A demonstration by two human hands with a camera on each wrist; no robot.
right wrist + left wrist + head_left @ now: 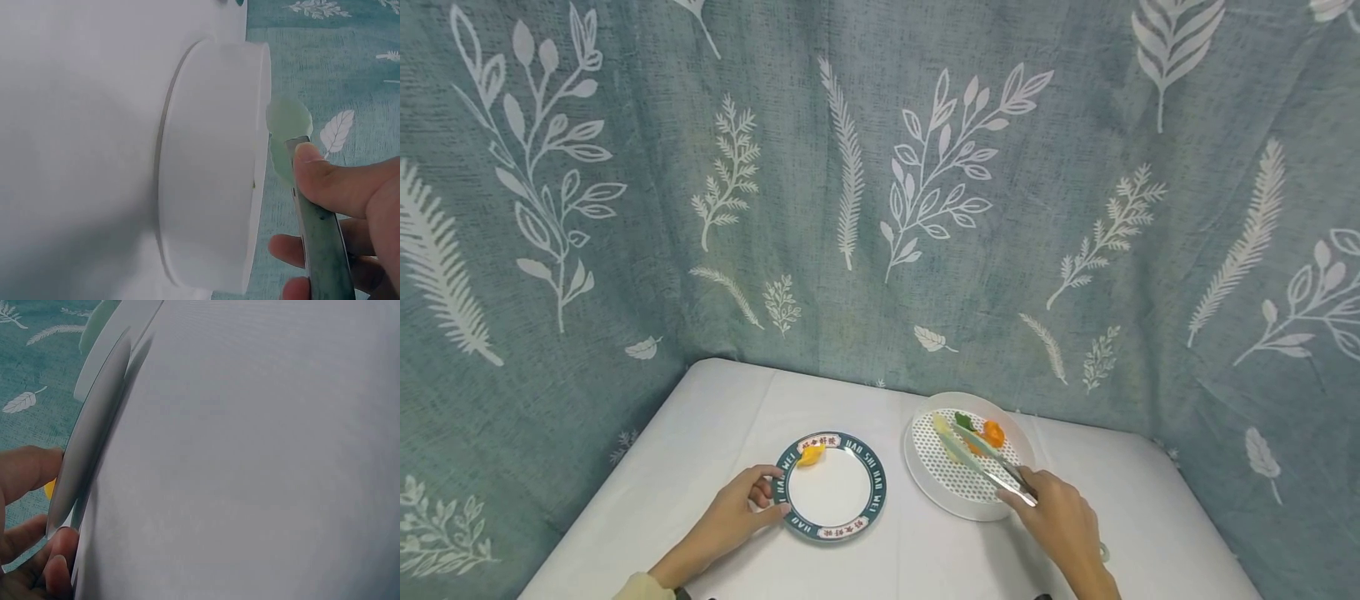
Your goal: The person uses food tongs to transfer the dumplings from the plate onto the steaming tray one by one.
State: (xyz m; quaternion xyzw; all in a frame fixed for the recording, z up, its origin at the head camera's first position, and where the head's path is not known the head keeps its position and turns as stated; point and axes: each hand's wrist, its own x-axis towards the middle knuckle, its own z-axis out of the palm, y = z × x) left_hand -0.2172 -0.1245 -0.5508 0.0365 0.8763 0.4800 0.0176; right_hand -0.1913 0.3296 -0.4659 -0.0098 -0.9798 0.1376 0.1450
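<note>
My left hand [741,510] holds the left rim of a white plate [877,483] with a dark teal lettered border. A small yellow piece [811,454] lies at the plate's upper left. In the left wrist view the plate's pale underside [94,440] shows, with fingers at its edge. My right hand [1062,515] grips metal tongs [997,478] with pale green tips. Those tips reach over a round white strainer basket [925,482]. Inside it lie an orange piece [993,433] and a dark green piece [964,421]; the tips partly hide what lies beneath them.
Both dishes stand on a white-covered table [722,417], the basket to the right of the plate. A teal curtain [820,333] with white leaf prints hangs behind and beside the table. A small pale ring [1103,551] shows beside the right wrist.
</note>
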